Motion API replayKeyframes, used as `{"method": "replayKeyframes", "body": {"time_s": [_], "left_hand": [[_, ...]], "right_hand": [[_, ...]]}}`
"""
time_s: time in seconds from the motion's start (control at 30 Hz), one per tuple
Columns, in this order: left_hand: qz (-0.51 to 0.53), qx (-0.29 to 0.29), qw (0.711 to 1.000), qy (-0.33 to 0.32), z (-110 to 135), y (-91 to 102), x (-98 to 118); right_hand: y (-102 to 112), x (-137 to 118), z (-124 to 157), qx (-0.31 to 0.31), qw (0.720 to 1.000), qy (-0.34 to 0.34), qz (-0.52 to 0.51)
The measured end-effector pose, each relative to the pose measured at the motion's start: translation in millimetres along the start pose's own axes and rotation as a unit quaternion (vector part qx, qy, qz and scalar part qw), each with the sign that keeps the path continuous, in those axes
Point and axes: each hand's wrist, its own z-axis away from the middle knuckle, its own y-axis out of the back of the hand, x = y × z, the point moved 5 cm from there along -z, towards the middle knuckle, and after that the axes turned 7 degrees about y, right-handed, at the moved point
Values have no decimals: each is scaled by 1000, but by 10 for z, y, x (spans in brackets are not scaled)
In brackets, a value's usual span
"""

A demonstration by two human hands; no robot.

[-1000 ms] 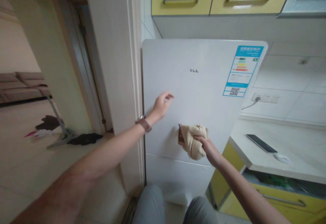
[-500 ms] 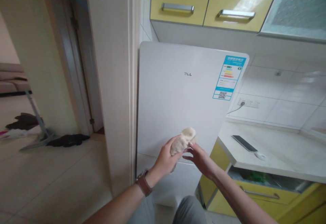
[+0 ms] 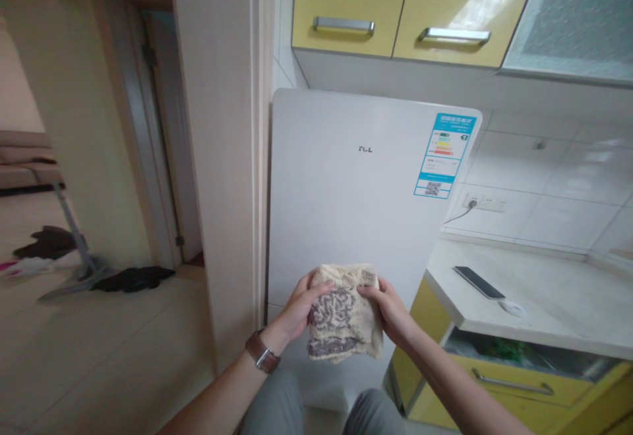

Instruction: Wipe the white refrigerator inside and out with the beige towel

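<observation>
A folded cream cloth (image 3: 346, 316) with a dark grey pattern hangs between my two hands in front of the fridge (image 3: 341, 204). My left hand (image 3: 299, 306) grips its left edge, thumb on the front and fingers behind. On the opposite edge, my right hand (image 3: 388, 306) pinches the cloth the same way, its fingers mostly hidden behind. The white fridge door carries a TCL mark and a blue energy label (image 3: 442, 156). Its lower part is partly covered by the cloth and my arms.
Yellow wall cabinets (image 3: 351, 0) hang above the fridge. To the right, a white counter (image 3: 558, 290) bears a phone (image 3: 479, 282) and a small white object (image 3: 512, 308). At left stand a door frame (image 3: 222, 158) and a broom-like tool (image 3: 74, 237) near a black bag (image 3: 133, 278).
The cloth was bunched in my left hand with my right fingers beside it. Now it is spread into a flat folded square, with a hand on each side.
</observation>
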Motion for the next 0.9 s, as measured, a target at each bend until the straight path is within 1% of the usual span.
{"method": "replayKeyframes", "body": {"time_s": [0.13, 0.23, 0.27, 0.33, 0.37, 0.43, 0.47, 0.5, 0.53, 0.57, 0.63, 0.7, 0.83, 0.9], "left_hand": [[-49, 35, 995, -74, -25, 1, 117], [-32, 71, 991, -105, -13, -2, 150], [-19, 79, 991, -108, -8, -2, 157], [18, 94, 990, -101, 2, 8, 168], [38, 102, 990, -93, 5, 19, 175], [72, 116, 988, -77, 13, 43, 192], [84, 120, 987, -70, 17, 53, 201], [91, 121, 986, -63, 21, 59, 209], [94, 121, 986, -58, 25, 61, 215], [94, 121, 987, -54, 31, 60, 220], [90, 120, 987, -51, 44, 52, 223], [88, 119, 988, -50, 56, 42, 219], [88, 119, 988, -42, 62, 54, 202], [84, 118, 989, -37, 56, 77, 207]], "right_hand": [[-1, 15, -42, -20, 998, 33, 39], [-68, 35, -29, -39, 996, 46, 64], [-87, 47, -20, -37, 996, 47, 72], [-85, 52, 3, 2, 993, 66, 102], [-64, 36, 21, 38, 987, 91, 131], [-26, -33, 79, 104, 957, 164, 216], [-31, -67, 111, 113, 937, 199, 264], [-50, -86, 136, 105, 919, 226, 306], [-74, -87, 151, 87, 906, 239, 339], [-91, -69, 156, 67, 900, 238, 358], [-100, 12, 140, 31, 908, 209, 362], [-81, 112, 107, 12, 929, 174, 326], [-9, 282, 42, 9, 974, 111, 196], [9, 341, 27, -8, 989, 70, 129]]}}
